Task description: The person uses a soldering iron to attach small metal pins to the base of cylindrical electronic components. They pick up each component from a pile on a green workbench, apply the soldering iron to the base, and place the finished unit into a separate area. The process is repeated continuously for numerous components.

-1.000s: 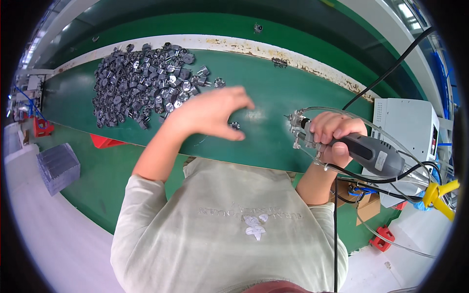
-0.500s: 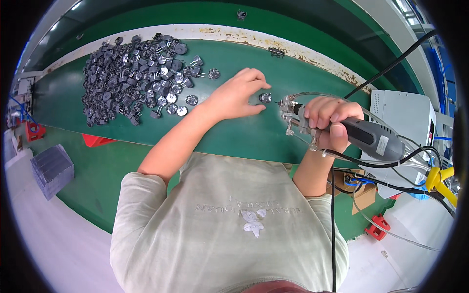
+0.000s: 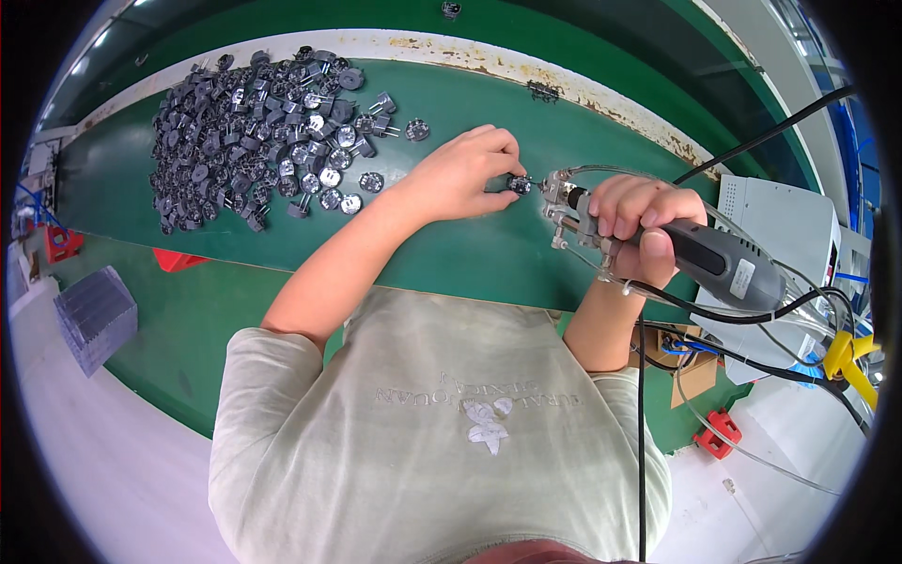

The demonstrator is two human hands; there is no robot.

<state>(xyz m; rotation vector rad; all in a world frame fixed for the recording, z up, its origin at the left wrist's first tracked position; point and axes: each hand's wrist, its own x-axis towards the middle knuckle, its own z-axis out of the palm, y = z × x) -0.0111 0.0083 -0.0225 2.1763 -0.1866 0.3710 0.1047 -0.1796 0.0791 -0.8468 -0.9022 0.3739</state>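
Component [image 3: 520, 186], small and dark, is pinched by the left hand [image 3: 463, 179] over the green bench [image 3: 451, 258], directly ahead of the grey power tool [image 3: 723, 266]; contact between the two cannot be confirmed. Right hand [image 3: 646, 218] is wrapped around the tool. Heaped dark parts [image 3: 249, 141] lie on the bench, farther left.
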